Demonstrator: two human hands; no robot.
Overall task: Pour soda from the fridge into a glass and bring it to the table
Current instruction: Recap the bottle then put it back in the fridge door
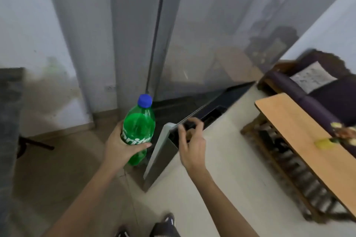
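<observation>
A green soda bottle [139, 125] with a blue cap stands upright in my left hand [118, 147], which wraps around its label. My right hand [190, 145] is just right of it, fingers curled over the dark top edge of a partly open grey fridge door [160, 153]. The tall grey fridge [192, 34] fills the middle of the view, its upper doors closed. A wooden table [289, 125] stands to the right. No glass is in view.
A purple sofa [331, 94] with a pale cushion [312, 78] sits behind the table. A yellow item [323, 144] lies on the table, with a slatted shelf below. A dark blurred object [9, 111] stands at far left. My shoes [168, 221] are on the tiled floor.
</observation>
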